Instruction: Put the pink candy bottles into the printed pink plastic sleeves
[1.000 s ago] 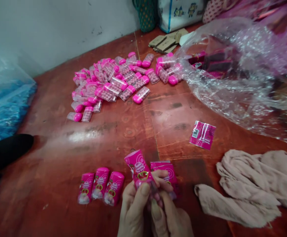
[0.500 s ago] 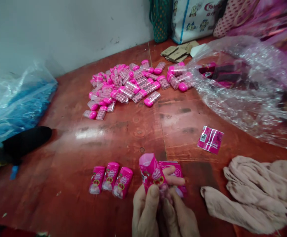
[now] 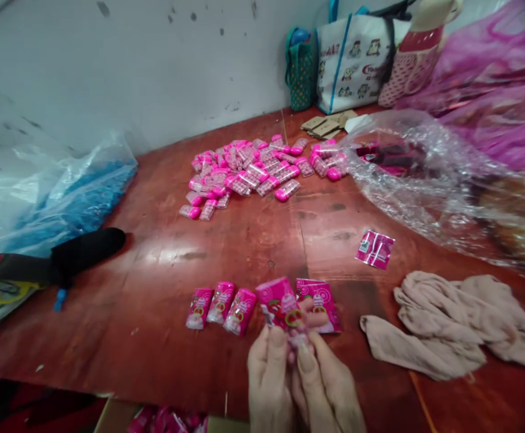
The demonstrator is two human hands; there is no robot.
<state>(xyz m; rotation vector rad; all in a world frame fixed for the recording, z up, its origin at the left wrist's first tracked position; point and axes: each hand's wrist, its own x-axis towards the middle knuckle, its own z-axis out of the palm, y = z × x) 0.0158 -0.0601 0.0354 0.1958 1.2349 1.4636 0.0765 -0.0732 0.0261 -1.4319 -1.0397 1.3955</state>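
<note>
My left hand (image 3: 269, 385) and my right hand (image 3: 328, 388) are pressed together at the bottom middle, both gripping one pink candy container with a pink printed sleeve (image 3: 281, 307) over its upper part. Just behind it lies a flat stack of pink sleeves (image 3: 323, 296). To the left, three sleeved pink containers (image 3: 221, 308) lie side by side on the red wooden surface (image 3: 163, 288). A single loose pink sleeve (image 3: 374, 249) lies farther right. A heap of several bare clear containers with pink caps (image 3: 253, 171) sits at the back.
A beige cloth (image 3: 447, 325) lies at the right. Crumpled clear plastic (image 3: 451, 180) holds dark pink items behind it. A blue-filled plastic bag (image 3: 64, 198) and a black object (image 3: 82, 249) are at left. Bags (image 3: 356, 60) stand against the wall; a cardboard box edge (image 3: 113, 415) shows below.
The view has tilted up and back, showing more wall and bags. My hands stayed together on the container, with the sleeve a little lower over it.
</note>
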